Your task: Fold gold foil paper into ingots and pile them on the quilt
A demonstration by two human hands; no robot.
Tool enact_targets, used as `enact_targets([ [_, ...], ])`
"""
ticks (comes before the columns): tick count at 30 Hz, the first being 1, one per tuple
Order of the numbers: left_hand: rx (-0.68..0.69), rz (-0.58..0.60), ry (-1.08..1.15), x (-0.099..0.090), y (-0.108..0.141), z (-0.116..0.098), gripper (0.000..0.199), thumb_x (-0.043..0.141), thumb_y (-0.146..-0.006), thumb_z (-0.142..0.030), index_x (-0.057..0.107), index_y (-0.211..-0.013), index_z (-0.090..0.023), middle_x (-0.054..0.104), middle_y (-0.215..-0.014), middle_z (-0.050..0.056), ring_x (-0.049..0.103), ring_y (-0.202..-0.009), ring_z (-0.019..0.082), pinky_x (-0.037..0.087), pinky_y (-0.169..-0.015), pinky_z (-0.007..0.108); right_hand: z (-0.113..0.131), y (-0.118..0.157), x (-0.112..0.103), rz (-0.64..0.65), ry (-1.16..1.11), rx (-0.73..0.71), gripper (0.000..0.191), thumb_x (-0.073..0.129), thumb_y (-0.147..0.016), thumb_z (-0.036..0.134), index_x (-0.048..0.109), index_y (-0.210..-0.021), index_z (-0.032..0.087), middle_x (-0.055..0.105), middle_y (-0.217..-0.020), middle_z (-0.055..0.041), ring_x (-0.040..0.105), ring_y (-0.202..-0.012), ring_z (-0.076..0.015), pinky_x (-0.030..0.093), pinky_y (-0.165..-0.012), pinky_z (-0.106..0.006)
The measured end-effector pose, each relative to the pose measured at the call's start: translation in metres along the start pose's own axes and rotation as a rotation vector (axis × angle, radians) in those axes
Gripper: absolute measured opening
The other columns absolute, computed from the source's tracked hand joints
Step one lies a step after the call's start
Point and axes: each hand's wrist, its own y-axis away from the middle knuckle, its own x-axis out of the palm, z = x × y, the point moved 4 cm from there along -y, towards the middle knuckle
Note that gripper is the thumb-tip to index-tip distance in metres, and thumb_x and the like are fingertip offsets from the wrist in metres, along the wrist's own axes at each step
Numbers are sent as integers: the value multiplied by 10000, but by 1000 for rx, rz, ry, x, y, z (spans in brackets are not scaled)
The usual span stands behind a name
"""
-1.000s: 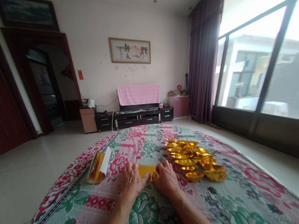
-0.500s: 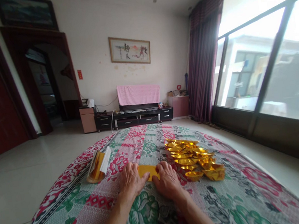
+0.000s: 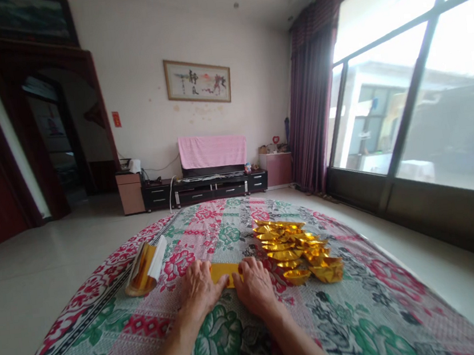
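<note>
A small flat piece of gold paper [image 3: 225,272] lies on the flowered cloth in front of me, its ends under my fingers. My left hand [image 3: 201,285] grips its left end, the thumb reaching in along the near edge. On the right end my right hand [image 3: 254,283] presses with curled fingers, thumb at the near edge. Both fingertips are partly hidden. To the right stand rows of folded gold paper ingots [image 3: 293,248], shiny and boat-shaped. A curled stack of gold and white paper sheets [image 3: 145,267] rests to the left.
The round table's patterned tablecloth [image 3: 231,339] spreads beneath everything. Beyond its far edge stands a low black TV cabinet [image 3: 221,188] with a pink cloth [image 3: 213,150] over the television. Large windows [image 3: 384,113] and a purple curtain [image 3: 311,93] line the right side.
The camera has turned slightly right, so the scene sits further left in view. Both hands remain on the gold paper, with almost no visible change in their grip.
</note>
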Motion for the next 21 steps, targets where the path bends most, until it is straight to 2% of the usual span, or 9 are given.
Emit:
enact_targets([
  [7,31,50,19,-3,1,0,449,510,-703,-560,544,-950,-186,525,-964,88,504,-937,247,381,-830,371,6,4,2,-23,36,10,155,427,-812,237,537,-912,192,529,-1010,-83,467,-926,-224,333,-781,-347],
  [12,19,174,66,-7,-2,9,509,542,-653,-592,552,-988,-209,520,-1003,65,507,-977,239,380,-844,353,4,4,3,-15,44,9,158,437,-813,256,530,-924,192,522,-1015,-85,461,-930,-225,331,-776,-341],
  [17,81,250,187,-9,-9,26,420,581,-668,-471,575,-1026,-251,529,-1046,32,528,-968,193,395,-840,290,4,4,2,-24,46,4,163,439,-818,276,531,-927,197,525,-1016,-80,459,-923,-223,329,-768,-337],
  [21,112,279,280,-7,-13,38,373,580,-670,-356,596,-1020,-229,538,-1085,33,536,-983,178,403,-874,271,4,4,1,-24,40,0,160,437,-819,274,532,-921,197,528,-1017,-78,459,-924,-222,329,-764,-333],
])
